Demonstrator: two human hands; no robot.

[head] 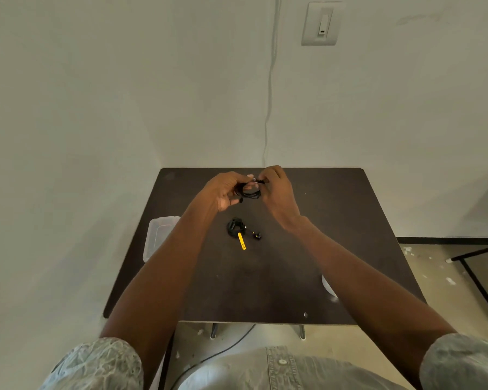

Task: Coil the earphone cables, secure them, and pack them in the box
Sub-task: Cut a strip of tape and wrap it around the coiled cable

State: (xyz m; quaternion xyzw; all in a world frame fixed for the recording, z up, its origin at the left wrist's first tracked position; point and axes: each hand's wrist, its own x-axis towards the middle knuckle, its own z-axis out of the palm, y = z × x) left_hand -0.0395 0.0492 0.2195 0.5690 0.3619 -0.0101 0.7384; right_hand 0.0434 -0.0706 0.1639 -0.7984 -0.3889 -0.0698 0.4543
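While held, two coils (249,190), one box (158,235)

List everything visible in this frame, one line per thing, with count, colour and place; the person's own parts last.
held earphone cable: 1, black, coiled between both hands above the table's far side
tied earphone cable: 1, black, mid-table
tie: 1, yellow, on the tied cable
box: 1, clear, table's left edge
table: 1, dark brown, against the wall
wall switch: 1, white, upper right
left hand: 1, grip on the held cable
right hand: 1, grip on the held cable
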